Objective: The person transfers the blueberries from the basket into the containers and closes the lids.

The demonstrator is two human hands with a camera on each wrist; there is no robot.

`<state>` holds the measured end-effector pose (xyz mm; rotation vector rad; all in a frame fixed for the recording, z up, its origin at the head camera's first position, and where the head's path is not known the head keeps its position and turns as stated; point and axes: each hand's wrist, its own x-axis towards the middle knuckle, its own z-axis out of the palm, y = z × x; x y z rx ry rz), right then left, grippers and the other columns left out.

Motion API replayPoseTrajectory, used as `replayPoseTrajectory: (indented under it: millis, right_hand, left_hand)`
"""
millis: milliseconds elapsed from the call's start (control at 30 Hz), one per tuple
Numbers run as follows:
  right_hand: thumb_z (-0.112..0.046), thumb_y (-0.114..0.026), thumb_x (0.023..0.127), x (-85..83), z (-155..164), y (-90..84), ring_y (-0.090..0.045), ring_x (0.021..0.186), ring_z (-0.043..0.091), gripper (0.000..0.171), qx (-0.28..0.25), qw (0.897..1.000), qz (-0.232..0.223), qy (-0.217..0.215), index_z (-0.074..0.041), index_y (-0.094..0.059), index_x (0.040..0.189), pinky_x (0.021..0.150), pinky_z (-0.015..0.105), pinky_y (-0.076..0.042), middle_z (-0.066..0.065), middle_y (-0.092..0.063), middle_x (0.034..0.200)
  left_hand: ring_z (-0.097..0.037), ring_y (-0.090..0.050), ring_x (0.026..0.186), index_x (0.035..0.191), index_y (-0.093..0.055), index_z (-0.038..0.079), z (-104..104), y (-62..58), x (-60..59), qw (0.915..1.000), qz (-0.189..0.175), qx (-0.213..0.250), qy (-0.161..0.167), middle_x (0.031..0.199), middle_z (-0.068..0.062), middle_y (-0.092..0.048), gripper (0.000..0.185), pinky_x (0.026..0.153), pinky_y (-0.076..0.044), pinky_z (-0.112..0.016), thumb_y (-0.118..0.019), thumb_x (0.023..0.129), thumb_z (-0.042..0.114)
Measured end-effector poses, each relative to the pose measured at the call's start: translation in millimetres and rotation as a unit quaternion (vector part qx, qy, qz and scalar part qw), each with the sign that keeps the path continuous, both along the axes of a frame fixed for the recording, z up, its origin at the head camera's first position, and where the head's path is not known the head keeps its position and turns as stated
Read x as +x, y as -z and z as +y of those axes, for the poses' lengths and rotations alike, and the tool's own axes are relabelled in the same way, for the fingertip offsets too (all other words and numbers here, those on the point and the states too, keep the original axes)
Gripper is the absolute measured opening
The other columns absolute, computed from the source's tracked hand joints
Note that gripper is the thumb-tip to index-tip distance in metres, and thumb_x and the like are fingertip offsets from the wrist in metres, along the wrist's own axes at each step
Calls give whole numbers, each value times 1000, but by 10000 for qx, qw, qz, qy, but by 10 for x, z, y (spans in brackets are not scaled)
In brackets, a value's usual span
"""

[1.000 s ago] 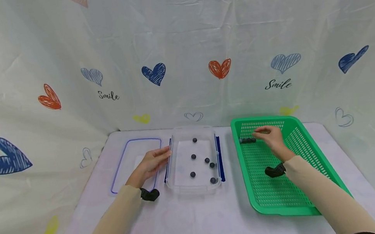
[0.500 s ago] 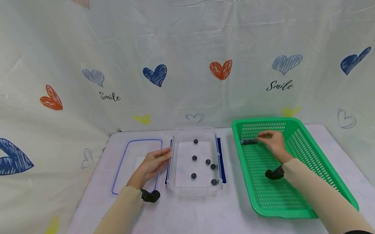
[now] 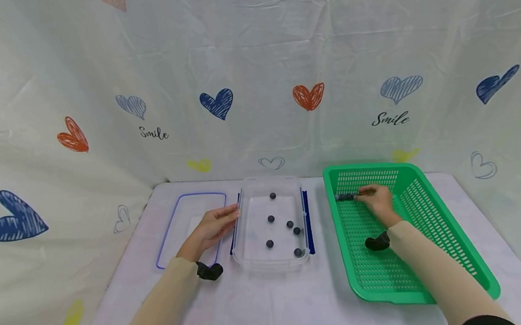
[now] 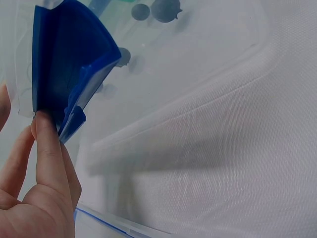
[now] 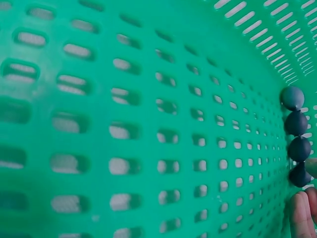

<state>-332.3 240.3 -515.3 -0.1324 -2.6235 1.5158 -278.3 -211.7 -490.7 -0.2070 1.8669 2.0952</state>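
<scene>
A clear plastic box (image 3: 258, 222) holds several dark balls (image 3: 270, 218). My left hand (image 3: 228, 218) lies with straight fingers against its left side. In the left wrist view a fingertip (image 4: 45, 130) touches the box's blue clasp (image 4: 64, 74). My right hand (image 3: 367, 195) is inside the green basket (image 3: 423, 218), at the end of a short row of dark balls (image 3: 345, 196). In the right wrist view its fingertips (image 5: 302, 213) sit around the nearest ball of the row (image 5: 298, 174) and seem to pinch it.
The box's clear lid with a blue rim (image 3: 167, 233) lies flat on the white table, left of the box and under my left forearm. A heart-printed cloth (image 3: 250, 77) hangs behind and on both sides. Black wrist cameras (image 3: 209, 270) sit on both arms.
My right hand has crept slightly left along the basket's far end, onto the end of the ball row. My left hand has not moved.
</scene>
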Motion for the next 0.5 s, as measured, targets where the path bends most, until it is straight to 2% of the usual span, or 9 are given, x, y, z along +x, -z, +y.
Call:
replayPoseTrajectory:
  millis: [267,500]
  right_hand:
    - [2,-70,92,23,-27,31,-62,100,39,27,71,9999,131,11,14,-65,116,76,34,-59,30,-65,112]
    - [1,-70,91,3,-52,57,-62,100,41,26,172,9996,221,81,13,-66,114,80,46,-58,30,-65,110]
  left_hand:
    - [-5,-60,110,145,-48,-1,2,12,10,10000,6,-54,24,149,-18,-46,52,97,-50,-24,-66,98,11]
    - [-4,-61,107,145,-48,-1,-5,4,18,10000,6,-69,-20,149,-18,-46,52,95,-51,-22,-66,98,11]
